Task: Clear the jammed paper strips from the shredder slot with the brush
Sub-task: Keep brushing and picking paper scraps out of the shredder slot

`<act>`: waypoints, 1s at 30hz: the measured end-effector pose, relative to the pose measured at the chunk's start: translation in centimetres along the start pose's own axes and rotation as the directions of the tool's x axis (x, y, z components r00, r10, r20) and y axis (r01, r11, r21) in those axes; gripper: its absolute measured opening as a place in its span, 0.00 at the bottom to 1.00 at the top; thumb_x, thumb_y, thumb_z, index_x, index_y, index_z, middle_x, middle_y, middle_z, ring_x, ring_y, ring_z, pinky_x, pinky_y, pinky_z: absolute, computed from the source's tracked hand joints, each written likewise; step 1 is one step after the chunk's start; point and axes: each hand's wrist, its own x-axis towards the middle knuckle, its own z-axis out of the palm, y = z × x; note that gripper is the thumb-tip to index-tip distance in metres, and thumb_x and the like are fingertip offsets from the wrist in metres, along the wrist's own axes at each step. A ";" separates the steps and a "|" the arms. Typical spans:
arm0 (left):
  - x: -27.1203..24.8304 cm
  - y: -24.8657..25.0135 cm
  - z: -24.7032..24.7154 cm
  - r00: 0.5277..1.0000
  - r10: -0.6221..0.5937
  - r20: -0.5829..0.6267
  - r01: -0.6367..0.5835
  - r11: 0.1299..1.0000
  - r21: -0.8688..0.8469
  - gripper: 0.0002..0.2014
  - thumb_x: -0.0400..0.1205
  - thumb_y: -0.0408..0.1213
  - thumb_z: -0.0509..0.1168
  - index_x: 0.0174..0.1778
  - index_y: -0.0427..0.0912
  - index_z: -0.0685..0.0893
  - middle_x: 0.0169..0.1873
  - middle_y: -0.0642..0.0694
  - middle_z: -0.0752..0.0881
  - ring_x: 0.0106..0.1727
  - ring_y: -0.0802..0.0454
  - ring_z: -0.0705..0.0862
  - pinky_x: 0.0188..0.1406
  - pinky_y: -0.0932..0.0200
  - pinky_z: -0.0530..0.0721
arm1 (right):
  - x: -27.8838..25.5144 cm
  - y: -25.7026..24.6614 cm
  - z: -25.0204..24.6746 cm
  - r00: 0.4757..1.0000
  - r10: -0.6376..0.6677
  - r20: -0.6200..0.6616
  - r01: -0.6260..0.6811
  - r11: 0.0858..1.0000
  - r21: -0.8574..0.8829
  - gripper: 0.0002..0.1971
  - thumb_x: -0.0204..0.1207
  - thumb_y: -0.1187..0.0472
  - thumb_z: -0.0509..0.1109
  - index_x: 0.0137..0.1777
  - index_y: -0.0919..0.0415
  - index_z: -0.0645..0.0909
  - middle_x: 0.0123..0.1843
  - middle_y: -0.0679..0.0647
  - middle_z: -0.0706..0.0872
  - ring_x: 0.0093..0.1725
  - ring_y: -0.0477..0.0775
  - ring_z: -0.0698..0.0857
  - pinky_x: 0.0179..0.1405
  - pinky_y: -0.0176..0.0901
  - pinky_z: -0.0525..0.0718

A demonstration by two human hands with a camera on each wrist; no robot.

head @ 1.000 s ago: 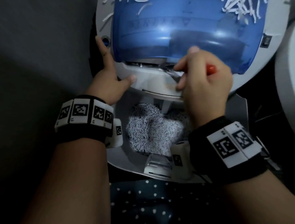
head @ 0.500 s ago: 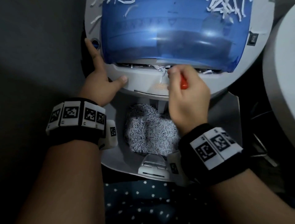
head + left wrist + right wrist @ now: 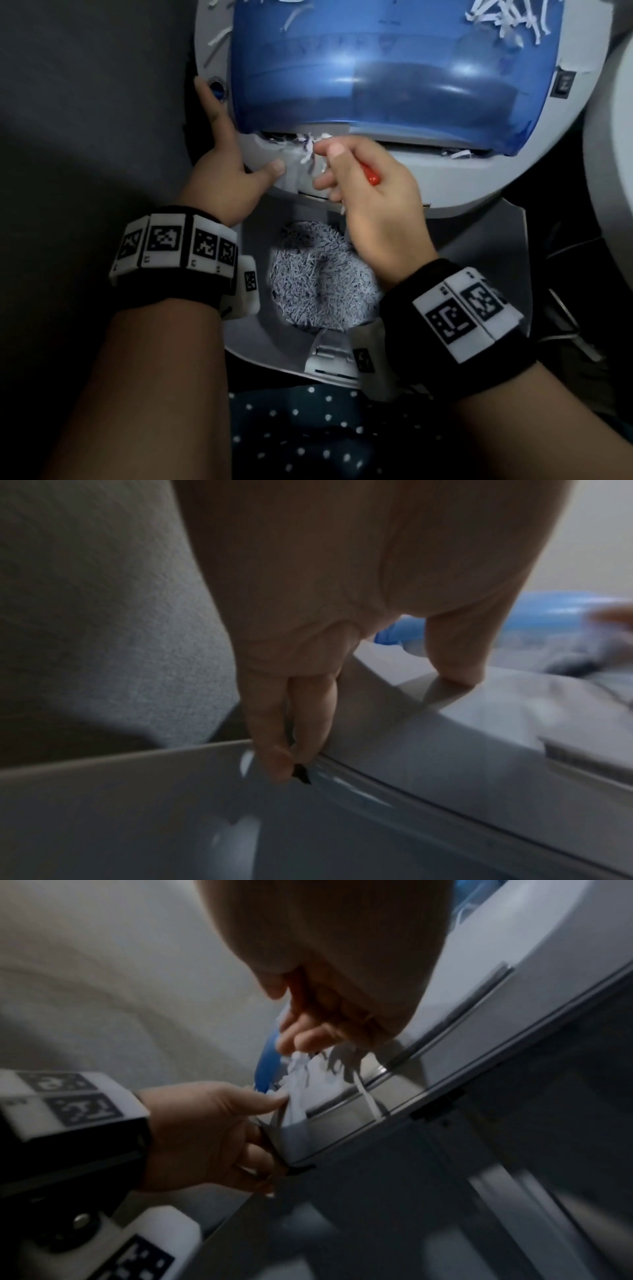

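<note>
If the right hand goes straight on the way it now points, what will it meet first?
Probably the tuft of paper strips hanging from the slot, right before the right hand, which grips the red-handled brush. Behind them is the blue cover, at its lower edge; depth is unclear.

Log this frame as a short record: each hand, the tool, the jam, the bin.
Left hand: grips the shredder at its near edge, thumb on top
Right hand: holds the brush by its red handle, at the slot
Paper strips: white clump hanging from the slot's left part
Blue cover: loose strips lying on it
Bin: shreds heaped inside
</note>
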 end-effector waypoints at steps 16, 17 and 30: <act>0.0 -0.1 0.0 1.000 0.007 0.017 -0.007 1.000 -0.018 0.51 0.87 0.45 0.65 0.83 0.48 0.24 0.78 0.67 0.53 0.60 0.71 0.55 0.58 0.78 0.51 | 0.4 -0.2 -0.5 0.962 -0.031 -0.271 0.026 0.999 -0.021 0.14 0.83 0.55 0.64 0.37 0.55 0.83 0.27 0.43 0.78 0.32 0.45 0.77 0.37 0.42 0.74; 0.1 -0.2 0.0 1.000 0.006 0.017 -0.006 1.000 -0.018 0.51 0.87 0.45 0.65 0.83 0.48 0.23 0.81 0.65 0.55 0.60 0.70 0.57 0.58 0.78 0.52 | 0.3 -0.1 -0.3 0.971 -0.028 -0.237 0.013 0.998 -0.064 0.13 0.83 0.53 0.64 0.39 0.55 0.83 0.29 0.44 0.79 0.33 0.46 0.78 0.38 0.45 0.76; 0.3 -0.5 0.1 1.000 0.030 0.001 -0.030 0.999 -0.032 0.52 0.87 0.42 0.66 0.83 0.46 0.24 0.69 0.73 0.53 0.61 0.77 0.55 0.60 0.81 0.50 | 0.0 -0.1 0.1 0.994 -0.018 -0.111 0.004 0.992 -0.125 0.12 0.84 0.53 0.67 0.39 0.51 0.78 0.28 0.43 0.74 0.32 0.41 0.72 0.39 0.44 0.73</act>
